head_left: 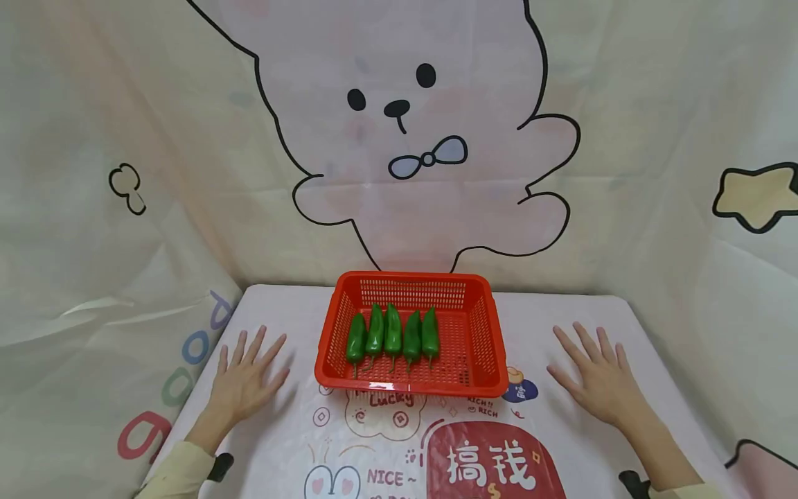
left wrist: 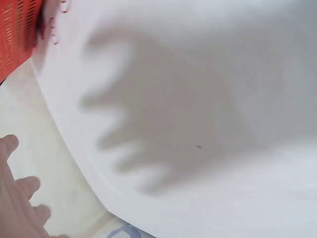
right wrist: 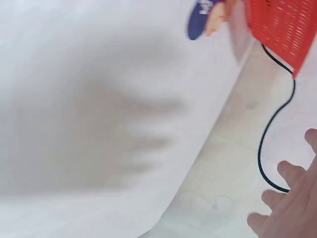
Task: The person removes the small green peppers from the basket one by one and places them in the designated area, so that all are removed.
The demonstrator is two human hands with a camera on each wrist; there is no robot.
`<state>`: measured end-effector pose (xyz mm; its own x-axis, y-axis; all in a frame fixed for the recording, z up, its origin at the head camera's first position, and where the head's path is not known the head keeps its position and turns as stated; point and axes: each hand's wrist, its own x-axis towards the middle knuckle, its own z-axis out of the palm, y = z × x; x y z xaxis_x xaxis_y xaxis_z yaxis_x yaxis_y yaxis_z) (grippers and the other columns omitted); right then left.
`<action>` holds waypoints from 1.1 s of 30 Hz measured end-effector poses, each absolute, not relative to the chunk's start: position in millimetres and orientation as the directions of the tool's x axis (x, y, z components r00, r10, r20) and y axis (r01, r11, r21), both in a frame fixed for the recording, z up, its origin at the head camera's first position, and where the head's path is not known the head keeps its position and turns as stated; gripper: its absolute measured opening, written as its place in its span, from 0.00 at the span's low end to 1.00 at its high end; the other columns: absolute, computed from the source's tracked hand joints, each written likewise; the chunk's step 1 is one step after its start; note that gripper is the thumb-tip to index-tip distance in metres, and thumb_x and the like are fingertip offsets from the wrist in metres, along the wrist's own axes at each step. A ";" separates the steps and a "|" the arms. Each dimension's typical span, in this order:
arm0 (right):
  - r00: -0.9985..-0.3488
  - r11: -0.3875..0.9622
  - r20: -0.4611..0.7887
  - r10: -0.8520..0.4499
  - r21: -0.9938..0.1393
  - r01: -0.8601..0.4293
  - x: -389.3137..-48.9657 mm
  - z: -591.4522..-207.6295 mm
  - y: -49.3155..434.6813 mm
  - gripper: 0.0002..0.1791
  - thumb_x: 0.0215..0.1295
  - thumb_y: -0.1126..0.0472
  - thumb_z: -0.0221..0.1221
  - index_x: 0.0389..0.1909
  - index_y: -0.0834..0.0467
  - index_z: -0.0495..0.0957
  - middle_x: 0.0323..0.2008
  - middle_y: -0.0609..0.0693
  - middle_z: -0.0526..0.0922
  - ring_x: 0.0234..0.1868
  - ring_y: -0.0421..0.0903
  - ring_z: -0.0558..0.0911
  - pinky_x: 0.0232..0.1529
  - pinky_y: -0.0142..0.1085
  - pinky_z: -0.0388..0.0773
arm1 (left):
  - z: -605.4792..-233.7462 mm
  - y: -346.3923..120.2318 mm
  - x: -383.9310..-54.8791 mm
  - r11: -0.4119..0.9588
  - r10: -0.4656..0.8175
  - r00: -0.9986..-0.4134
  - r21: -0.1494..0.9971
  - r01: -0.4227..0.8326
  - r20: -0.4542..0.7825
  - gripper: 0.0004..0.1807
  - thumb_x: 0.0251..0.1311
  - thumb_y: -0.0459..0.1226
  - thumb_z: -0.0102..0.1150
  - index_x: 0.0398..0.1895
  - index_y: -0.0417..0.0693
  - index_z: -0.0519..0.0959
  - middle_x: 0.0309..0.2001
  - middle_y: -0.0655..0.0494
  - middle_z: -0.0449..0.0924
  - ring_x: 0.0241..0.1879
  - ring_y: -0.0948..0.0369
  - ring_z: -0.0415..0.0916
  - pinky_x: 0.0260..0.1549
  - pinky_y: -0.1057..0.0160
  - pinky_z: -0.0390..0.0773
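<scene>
Several green peppers (head_left: 393, 331) lie side by side in a red plastic basket (head_left: 489, 333), stems toward the near side. They fill its left and middle part. To the left of the basket, my left hand (head_left: 244, 381) is spread over the table with nothing in it. My right hand (head_left: 598, 381) is likewise spread out and holds nothing, to the right of the basket. Neither hand touches the basket. In the wrist views, fingers of the left hand (left wrist: 20, 198) and right hand (right wrist: 292, 198) show at the edges, with hand shadows on the white surface.
The white table (head_left: 280, 443) bears printed drawings and a red patch with lettering (head_left: 492, 461). Behind it hangs a cloth (head_left: 399, 208) with a cartoon bear; more cloth closes off the left and right sides.
</scene>
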<state>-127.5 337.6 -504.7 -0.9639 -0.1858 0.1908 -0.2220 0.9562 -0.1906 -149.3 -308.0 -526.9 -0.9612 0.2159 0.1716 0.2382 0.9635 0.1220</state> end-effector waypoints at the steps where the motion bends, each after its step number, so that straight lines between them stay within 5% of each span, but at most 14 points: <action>1: -0.962 0.947 0.195 -0.190 -0.222 -0.232 -129.8 -499.6 336.9 0.47 0.67 0.40 0.61 0.81 0.50 0.51 0.74 0.70 0.54 0.72 0.77 0.46 0.66 0.72 0.33 | -524.6 -307.0 -152.0 0.958 0.216 -0.961 0.152 0.243 0.175 0.35 0.69 0.57 0.53 0.76 0.55 0.66 0.76 0.37 0.54 0.73 0.32 0.46 0.66 0.26 0.41; 7: -0.952 0.820 0.222 -0.212 -0.489 -0.297 -147.4 -474.0 322.9 0.41 0.70 0.52 0.63 0.77 0.62 0.57 0.68 0.71 0.64 0.63 0.71 0.68 0.54 0.70 0.69 | -510.0 -299.9 -175.0 0.775 0.209 -0.966 0.577 0.258 0.151 0.28 0.74 0.45 0.54 0.71 0.39 0.67 0.66 0.32 0.69 0.61 0.32 0.69 0.59 0.33 0.67; 14: -0.944 0.666 0.263 -0.202 -0.670 -0.329 -163.9 -462.7 298.0 0.30 0.73 0.58 0.61 0.71 0.63 0.65 0.58 0.65 0.77 0.53 0.62 0.80 0.52 0.59 0.78 | -504.9 -277.7 -194.0 0.405 0.168 -0.985 0.914 0.028 -0.044 0.30 0.77 0.44 0.51 0.76 0.44 0.58 0.67 0.30 0.67 0.62 0.33 0.69 0.54 0.39 0.76; 22: -0.945 0.581 0.260 -0.200 -0.745 -0.328 -177.4 -450.6 277.1 0.27 0.73 0.57 0.60 0.69 0.60 0.69 0.57 0.60 0.80 0.55 0.59 0.81 0.51 0.50 0.80 | -515.8 -232.1 -203.9 0.240 0.162 -0.982 0.969 -0.060 -0.100 0.32 0.73 0.41 0.58 0.76 0.54 0.61 0.70 0.34 0.64 0.63 0.37 0.70 0.53 0.45 0.78; 33: -0.918 0.451 0.295 -0.265 -0.803 -0.389 -203.0 -425.0 233.6 0.23 0.72 0.60 0.61 0.65 0.62 0.74 0.58 0.60 0.79 0.57 0.59 0.80 0.53 0.54 0.79 | -526.6 -206.6 -206.2 0.216 0.144 -0.989 0.975 0.060 0.029 0.28 0.69 0.27 0.57 0.71 0.45 0.67 0.61 0.28 0.69 0.49 0.33 0.77 0.37 0.41 0.84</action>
<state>-203.0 233.6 -425.0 -0.9178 -0.2652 0.2954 -0.3889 0.4509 -0.8034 -206.2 -206.6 -526.6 -0.9891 0.1444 0.0288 0.0598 0.2155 0.9747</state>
